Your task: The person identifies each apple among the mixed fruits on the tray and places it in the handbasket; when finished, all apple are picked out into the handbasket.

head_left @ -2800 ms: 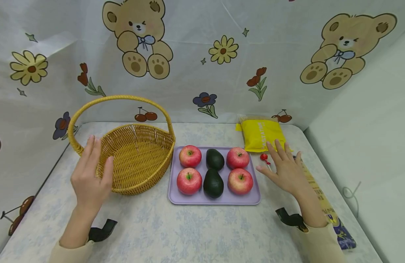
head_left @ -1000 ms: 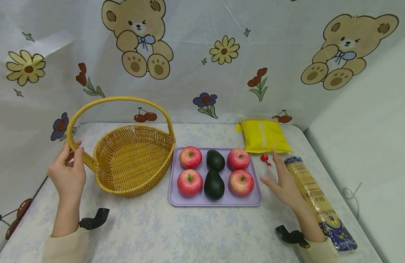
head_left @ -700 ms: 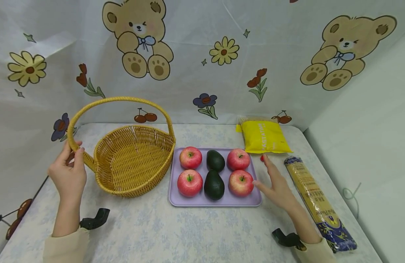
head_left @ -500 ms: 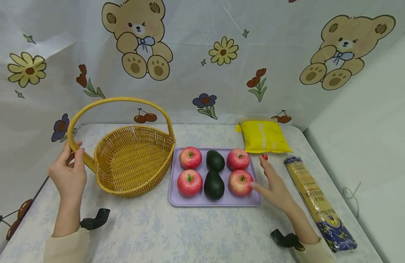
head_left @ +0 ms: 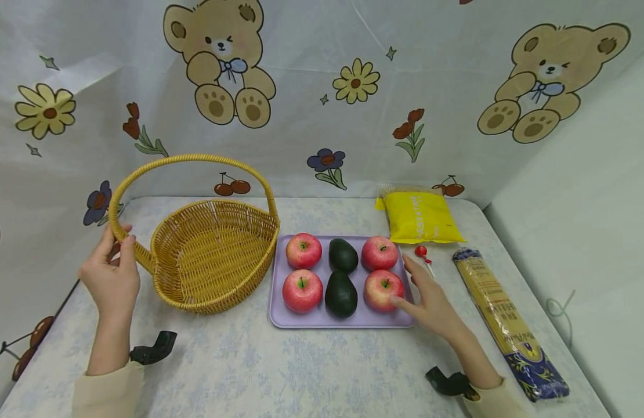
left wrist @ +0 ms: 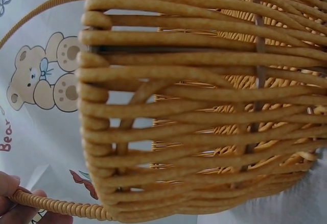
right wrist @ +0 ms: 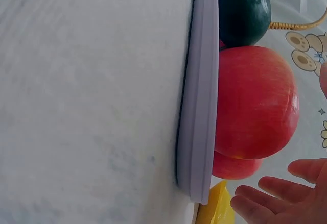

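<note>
- While the left hand [head_left: 110,281] grasps the handle [head_left: 191,158] low on its left side, fingers and thumb bent round it, the basket [head_left: 212,261] stands upright on the counter [head_left: 249,371].
- Right hand [head_left: 431,305]: released, fingers spread, at the right edge of the tray [head_left: 306,321]. Its thumb overlaps the front right apple [head_left: 380,288] in the head view; the right wrist view shows a gap between fingers and fruit.
- Tray: lilac, flat, just right of the basket; contact between the two cannot be told.
- Tray contents, three columns: rear left apple [head_left: 303,251] and front left apple [head_left: 302,291]; rear avocado [head_left: 343,255] and front avocado [head_left: 340,294]; rear right apple [head_left: 379,253] and front right apple.
- Lollipop [head_left: 420,251]: red head, lying between the tray and the long packet [head_left: 502,313].
- Long packet: gold with a blue end, slanting along the counter's right side.
- Yellow bag [head_left: 421,217]: at the rear, behind the lollipop.
- Backdrop [head_left: 301,46]: pale cloth, printed bears and flowers.
</note>
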A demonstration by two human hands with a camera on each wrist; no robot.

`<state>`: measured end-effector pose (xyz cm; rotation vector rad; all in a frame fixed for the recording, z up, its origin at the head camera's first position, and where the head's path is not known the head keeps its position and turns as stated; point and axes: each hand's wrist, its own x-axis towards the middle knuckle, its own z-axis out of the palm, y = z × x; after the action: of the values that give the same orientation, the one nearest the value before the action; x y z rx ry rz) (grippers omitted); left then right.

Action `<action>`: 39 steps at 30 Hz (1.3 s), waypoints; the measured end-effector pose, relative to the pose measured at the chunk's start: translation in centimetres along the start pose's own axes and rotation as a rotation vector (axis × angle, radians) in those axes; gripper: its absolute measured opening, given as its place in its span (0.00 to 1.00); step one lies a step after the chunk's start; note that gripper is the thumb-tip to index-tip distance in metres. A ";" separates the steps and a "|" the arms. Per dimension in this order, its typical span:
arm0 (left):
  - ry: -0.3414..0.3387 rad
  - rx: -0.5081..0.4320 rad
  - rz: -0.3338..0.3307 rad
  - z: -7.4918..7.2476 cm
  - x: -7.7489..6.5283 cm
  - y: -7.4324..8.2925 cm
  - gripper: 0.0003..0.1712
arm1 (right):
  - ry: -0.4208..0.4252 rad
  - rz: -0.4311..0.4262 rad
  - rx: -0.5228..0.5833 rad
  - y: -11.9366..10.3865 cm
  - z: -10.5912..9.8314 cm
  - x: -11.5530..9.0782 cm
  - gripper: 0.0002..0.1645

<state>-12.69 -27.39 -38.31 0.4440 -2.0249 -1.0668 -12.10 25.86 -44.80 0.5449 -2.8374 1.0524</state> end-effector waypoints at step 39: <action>0.008 -0.002 -0.010 0.1 0.0 0.0 0.17 | -0.055 0.061 0.116 -0.4 1.7 -0.3 0.55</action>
<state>-12.77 -27.29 -38.38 0.4580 -2.0163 -1.0711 -11.63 24.57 -45.94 0.5071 -2.8713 1.2373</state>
